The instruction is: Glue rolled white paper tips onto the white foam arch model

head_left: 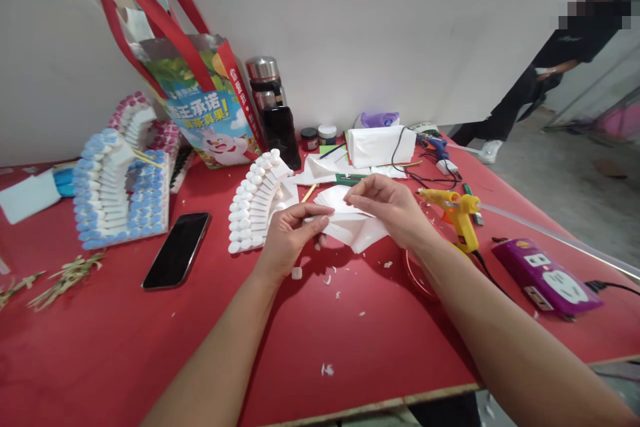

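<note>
My left hand [299, 235] is closed in a pinch on a small white piece at the middle of the red table [310, 360]. To its right, my right hand [383, 203] has its thumb and fingers pressed together; what they hold, if anything, is too small to tell. White paper sheets [367, 233] lie behind and under the hands. Left of my left hand is a fan-shaped piece with white rounded tips [250, 203]. A tiny white block [297, 273] lies just below my left hand.
A yellow glue gun [457, 213] and purple power socket [547, 277] are at the right. A phone [177, 250], blue-white fan piece [107, 193], bag [215, 113] and flask [265, 83] stand or lie left. A person [540, 73] is beyond the table.
</note>
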`<state>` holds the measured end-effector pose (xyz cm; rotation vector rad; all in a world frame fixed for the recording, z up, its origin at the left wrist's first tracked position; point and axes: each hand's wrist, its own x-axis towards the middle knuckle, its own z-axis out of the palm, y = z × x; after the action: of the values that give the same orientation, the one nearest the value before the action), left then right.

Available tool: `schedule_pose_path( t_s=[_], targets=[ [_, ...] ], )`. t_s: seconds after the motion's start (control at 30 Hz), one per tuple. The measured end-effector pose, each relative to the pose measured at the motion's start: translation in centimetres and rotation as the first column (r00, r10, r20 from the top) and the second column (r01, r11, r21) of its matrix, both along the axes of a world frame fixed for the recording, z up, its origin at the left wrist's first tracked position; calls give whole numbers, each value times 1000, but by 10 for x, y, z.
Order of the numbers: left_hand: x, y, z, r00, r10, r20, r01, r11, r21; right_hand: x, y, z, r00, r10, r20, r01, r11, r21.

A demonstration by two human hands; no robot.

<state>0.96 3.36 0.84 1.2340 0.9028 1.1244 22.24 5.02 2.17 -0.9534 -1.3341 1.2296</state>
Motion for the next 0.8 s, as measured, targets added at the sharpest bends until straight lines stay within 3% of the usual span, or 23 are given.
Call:
schedule_pose_path(
  t_s=[0.13,0.23,0.47,0.67,0.8],
  targets=[
    [-1,-1,4,999,-22,-48,24,999,34,0,-4,4,952,248,180,-231,967,-111],
    [-1,-1,6,995,-36,-97,41,998,50,1,-5,3,909,338,245,-298,936,-187],
    [-3,2,8,979,-8,-206,10,1000,8,1,-3,-1,911,265,317,-220,960,-171],
    [-7,7,1,1000,-12,25,13,999,-50,0,-5,1,950,226,215,-198,970,-142],
    [-10,9,-3,985,-56,163,72,993,-97,0,-4,-1,954,147,260,-146,989,-24]
  ],
)
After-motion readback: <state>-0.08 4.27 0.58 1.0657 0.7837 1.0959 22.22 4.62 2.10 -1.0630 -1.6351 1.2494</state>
